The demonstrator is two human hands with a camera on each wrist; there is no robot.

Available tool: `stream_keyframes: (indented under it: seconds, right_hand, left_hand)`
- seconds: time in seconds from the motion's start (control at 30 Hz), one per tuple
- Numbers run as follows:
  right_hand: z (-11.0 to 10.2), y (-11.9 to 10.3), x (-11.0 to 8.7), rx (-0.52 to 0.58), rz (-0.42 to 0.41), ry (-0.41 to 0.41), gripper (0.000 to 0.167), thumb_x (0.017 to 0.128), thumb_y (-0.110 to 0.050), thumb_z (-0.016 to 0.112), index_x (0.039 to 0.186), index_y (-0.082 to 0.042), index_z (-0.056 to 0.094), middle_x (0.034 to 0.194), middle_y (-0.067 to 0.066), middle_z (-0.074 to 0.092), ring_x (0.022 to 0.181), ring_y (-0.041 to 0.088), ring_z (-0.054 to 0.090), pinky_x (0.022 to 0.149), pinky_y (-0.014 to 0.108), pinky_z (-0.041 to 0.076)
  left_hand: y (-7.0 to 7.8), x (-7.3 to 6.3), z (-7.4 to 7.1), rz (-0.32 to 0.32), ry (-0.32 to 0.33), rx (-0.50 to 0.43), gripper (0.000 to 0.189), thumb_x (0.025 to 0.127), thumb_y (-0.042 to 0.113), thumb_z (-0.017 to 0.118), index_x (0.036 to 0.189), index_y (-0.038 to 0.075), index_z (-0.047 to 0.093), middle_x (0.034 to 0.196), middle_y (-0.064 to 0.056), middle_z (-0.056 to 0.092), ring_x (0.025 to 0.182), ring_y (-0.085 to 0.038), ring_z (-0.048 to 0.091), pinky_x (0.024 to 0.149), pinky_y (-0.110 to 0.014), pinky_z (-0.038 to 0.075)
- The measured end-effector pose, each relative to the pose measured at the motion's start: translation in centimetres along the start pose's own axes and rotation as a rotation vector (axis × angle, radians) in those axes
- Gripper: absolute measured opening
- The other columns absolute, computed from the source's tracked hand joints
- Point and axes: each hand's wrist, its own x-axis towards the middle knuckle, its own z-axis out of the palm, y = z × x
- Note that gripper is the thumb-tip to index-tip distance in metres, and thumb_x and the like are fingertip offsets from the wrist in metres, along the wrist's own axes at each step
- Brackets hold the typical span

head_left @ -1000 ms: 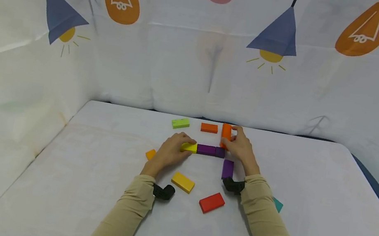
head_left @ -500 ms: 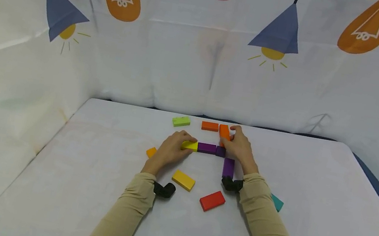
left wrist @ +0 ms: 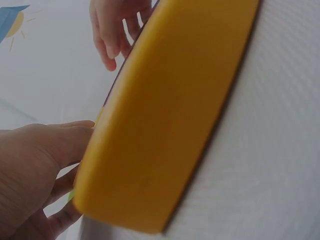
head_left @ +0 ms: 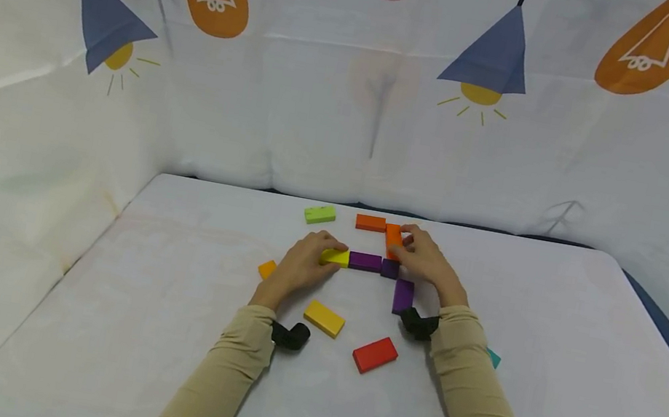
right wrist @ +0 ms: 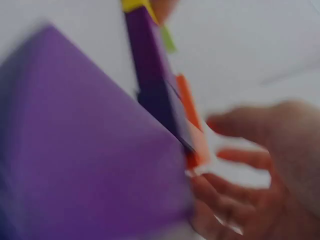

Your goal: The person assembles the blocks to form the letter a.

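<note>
In the head view my left hand [head_left: 302, 262] pinches a yellow block [head_left: 335, 258] at the left end of a row, thumb on its near side and fingers on its far side. A purple block [head_left: 364, 262] and a dark purple block [head_left: 390, 269] continue that row. My right hand [head_left: 429, 257] is at an orange block [head_left: 392, 240] standing lengthwise behind the row's right end. Its fingertips touch the block's right side, while another finger is lifted off. Beside it lies an orange-red block [head_left: 370, 223]. In the left wrist view a yellow-orange block [left wrist: 160, 120] hides part of the left hand.
A purple block [head_left: 403, 297] lies below the row's right end, near the black wrist camera [head_left: 418, 324]. Also on the white table [head_left: 150, 355] are a lime block [head_left: 320, 215], a red block [head_left: 375, 355], a partly hidden amber block [head_left: 267, 269] and a teal block [head_left: 493, 357] behind the right sleeve.
The upright orange block has moved left against the orange-red block and slightly nearer. My right hand's far fingers have come away from it and its forearm has swung right. The left hand has stayed put.
</note>
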Motion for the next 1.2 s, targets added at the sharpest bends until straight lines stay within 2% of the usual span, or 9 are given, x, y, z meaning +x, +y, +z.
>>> stream_keyframes:
  seconds: [0.17, 0.27, 0.47, 0.8, 1.03, 1.2]
  right_hand:
    - [-1.1, 1.1, -0.4, -0.028, -0.064, -0.178, 0.068, 0.091, -0.040, 0.058, 0.147, -0.016, 0.031, 0.147, 0.019, 0.029, 0.130, 0.038, 0.038, 0.104, 0.060, 0.035]
    - [-1.6, 1.2, -0.7, -0.037, -0.060, -0.229, 0.071, 0.088, -0.042, 0.061, 0.148, -0.018, 0.031, 0.147, 0.018, 0.028, 0.130, 0.038, 0.035, 0.105, 0.062, 0.033]
    - [-1.7, 1.1, -0.7, -0.050, -0.071, -0.234, 0.070, 0.088, -0.038, 0.063, 0.147, -0.016, 0.032, 0.135, 0.019, 0.037, 0.123, 0.036, 0.041, 0.103, 0.057, 0.037]
    - [-1.7, 1.1, -0.9, -0.038, -0.091, -0.233, 0.064, 0.090, -0.034, 0.062, 0.146, -0.017, 0.036, 0.137, 0.016, 0.035, 0.126, 0.037, 0.039, 0.102, 0.059, 0.036]
    - [-1.8, 1.2, -1.1, -0.017, -0.140, -0.227, 0.060, 0.092, -0.029, 0.061, 0.145, -0.014, 0.038, 0.139, 0.016, 0.034, 0.128, 0.038, 0.039, 0.103, 0.058, 0.037]
    - [-1.7, 1.4, -1.0, -0.023, -0.133, -0.228, 0.061, 0.092, -0.032, 0.060, 0.145, -0.015, 0.037, 0.139, 0.015, 0.034, 0.128, 0.038, 0.039, 0.103, 0.059, 0.036]
  left_hand:
    - [0.0, 0.0, 0.0, 0.003, 0.001, 0.005, 0.032, 0.089, 0.019, 0.066, 0.121, 0.015, 0.064, 0.120, -0.006, 0.060, 0.114, -0.024, 0.053, 0.099, -0.041, 0.044]
    - [0.0, -0.1, -0.1, 0.001, 0.004, 0.007, 0.032, 0.089, 0.019, 0.066, 0.121, 0.016, 0.064, 0.120, -0.005, 0.060, 0.113, -0.023, 0.053, 0.098, -0.041, 0.044]
    - [0.0, -0.1, -0.1, 0.006, 0.017, 0.004, 0.031, 0.088, 0.018, 0.066, 0.120, 0.015, 0.065, 0.120, -0.005, 0.060, 0.112, -0.023, 0.052, 0.097, -0.041, 0.044]
    - [0.0, -0.1, 0.0, 0.008, 0.008, 0.005, 0.032, 0.089, 0.018, 0.066, 0.120, 0.015, 0.064, 0.120, -0.005, 0.060, 0.113, -0.024, 0.052, 0.098, -0.041, 0.044]
    - [0.1, 0.0, 0.0, 0.004, -0.004, -0.001, 0.033, 0.089, 0.021, 0.066, 0.121, 0.016, 0.064, 0.120, -0.004, 0.060, 0.114, -0.023, 0.051, 0.099, -0.039, 0.043]
    - [0.3, 0.0, 0.1, 0.035, 0.004, 0.030, 0.034, 0.090, 0.024, 0.065, 0.124, 0.020, 0.062, 0.122, -0.005, 0.058, 0.114, -0.024, 0.051, 0.098, -0.042, 0.043]
